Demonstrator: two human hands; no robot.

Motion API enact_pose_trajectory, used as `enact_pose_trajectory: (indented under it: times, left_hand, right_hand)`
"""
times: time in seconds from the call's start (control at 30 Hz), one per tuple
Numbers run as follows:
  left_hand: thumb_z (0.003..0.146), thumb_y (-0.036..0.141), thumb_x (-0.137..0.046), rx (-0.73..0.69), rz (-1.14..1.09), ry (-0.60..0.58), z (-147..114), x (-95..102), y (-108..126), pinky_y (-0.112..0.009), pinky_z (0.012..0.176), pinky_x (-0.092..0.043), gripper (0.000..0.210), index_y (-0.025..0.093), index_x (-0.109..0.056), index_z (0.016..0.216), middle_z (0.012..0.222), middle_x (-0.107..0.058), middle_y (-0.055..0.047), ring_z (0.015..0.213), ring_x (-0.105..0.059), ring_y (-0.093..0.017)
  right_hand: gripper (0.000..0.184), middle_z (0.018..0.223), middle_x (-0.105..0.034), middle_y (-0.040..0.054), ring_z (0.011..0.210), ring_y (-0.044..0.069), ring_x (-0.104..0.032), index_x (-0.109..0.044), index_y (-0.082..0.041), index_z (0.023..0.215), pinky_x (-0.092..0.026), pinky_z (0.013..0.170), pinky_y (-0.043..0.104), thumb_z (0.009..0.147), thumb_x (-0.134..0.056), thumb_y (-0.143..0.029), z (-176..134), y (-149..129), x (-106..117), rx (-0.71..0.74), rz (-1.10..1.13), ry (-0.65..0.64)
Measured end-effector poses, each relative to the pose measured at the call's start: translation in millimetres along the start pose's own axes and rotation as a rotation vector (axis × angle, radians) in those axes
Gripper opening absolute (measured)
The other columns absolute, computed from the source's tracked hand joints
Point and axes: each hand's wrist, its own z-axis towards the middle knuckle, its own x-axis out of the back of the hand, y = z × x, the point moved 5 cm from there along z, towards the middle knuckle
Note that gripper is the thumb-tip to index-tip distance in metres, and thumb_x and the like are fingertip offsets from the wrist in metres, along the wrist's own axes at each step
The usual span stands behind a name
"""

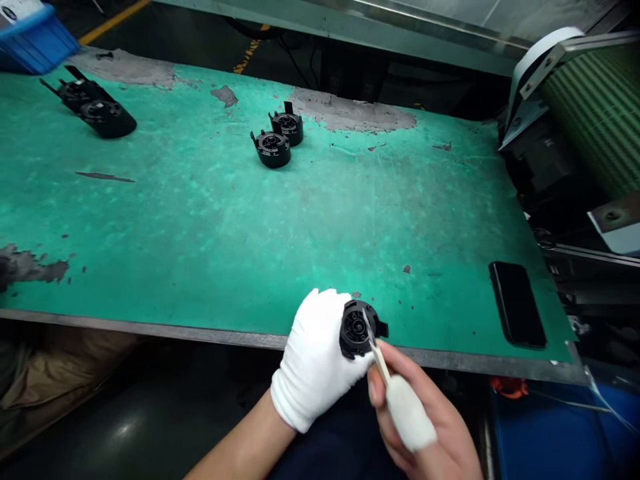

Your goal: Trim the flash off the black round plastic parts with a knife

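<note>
My left hand, in a white glove, is wrapped round a round black plastic part at the table's front edge. The part's ribbed inner face is turned up, and a tab juts from its right side. My bare right hand grips a small knife with a thick white handle. Its thin blade lies over the part's face; whether it touches cannot be made out. Two similar black parts stand together farther back on the green table.
More black parts sit at the far left near a blue bin. A black phone lies by the right edge. Machinery with a green ribbed surface rises at right. A blue container is below the table.
</note>
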Motion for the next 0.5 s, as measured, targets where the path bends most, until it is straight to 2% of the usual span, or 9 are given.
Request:
enact_pose_trajectory:
  times: [0.1,0.17,0.27,0.37,0.5]
  left_hand:
    - [0.085,0.041,-0.064,-0.001,0.012,-0.019,-3.7,-2.5,-1.2,-0.058,0.109,-0.044,0.039,0.020,-0.057,0.117,0.115,-0.069,-0.013,0.111,-0.066,-0.033]
    - [0.084,0.039,-0.065,-0.019,0.015,0.041,-9.1,-3.0,-2.8,-0.058,0.110,-0.045,0.048,0.019,-0.053,0.126,0.121,-0.068,-0.015,0.115,-0.065,-0.034]
    - [0.085,0.034,-0.067,0.008,0.027,0.136,-18.4,-5.8,-7.8,-0.059,0.113,-0.043,0.075,0.013,-0.034,0.148,0.131,-0.063,-0.019,0.125,-0.061,-0.035]
    - [0.086,0.034,-0.067,0.056,0.020,0.138,-23.1,-10.8,-11.1,-0.059,0.113,-0.044,0.090,0.011,-0.017,0.156,0.134,-0.062,-0.021,0.127,-0.059,-0.035]
    - [0.085,0.038,-0.068,0.057,-0.001,0.106,-21.4,-11.6,-10.6,-0.060,0.113,-0.042,0.089,0.014,-0.020,0.156,0.136,-0.061,-0.020,0.125,-0.060,-0.035]
  right_hand:
    - [0.052,0.093,-0.060,0.0050,0.045,0.003,-0.028,-0.061,-0.031,0.134,-0.018,0.036,0.017,0.085,-0.073,-0.042,-0.5,-7.4,-1.3,0.005,0.038,-0.032]
    - [0.047,0.095,-0.059,0.0043,0.046,0.002,-0.025,-0.063,-0.030,0.131,-0.016,0.034,0.015,0.086,-0.072,-0.039,1.6,-7.9,-2.5,-0.070,0.049,-0.055]
    - [0.039,0.095,-0.057,0.0030,0.047,0.002,-0.023,-0.066,-0.027,0.125,-0.015,0.032,0.013,0.088,-0.070,-0.037,3.9,-5.3,-5.3,-0.184,0.065,-0.113]
    - [0.035,0.094,-0.056,0.0024,0.048,0.002,-0.022,-0.067,-0.025,0.123,-0.015,0.032,0.012,0.089,-0.068,-0.033,4.6,-4.7,-5.8,-0.241,0.089,-0.107]
    - [0.033,0.094,-0.057,0.0024,0.049,0.003,-0.022,-0.067,-0.024,0.122,-0.016,0.033,0.011,0.089,-0.068,-0.028,6.3,-7.6,-7.5,-0.234,0.110,-0.080]
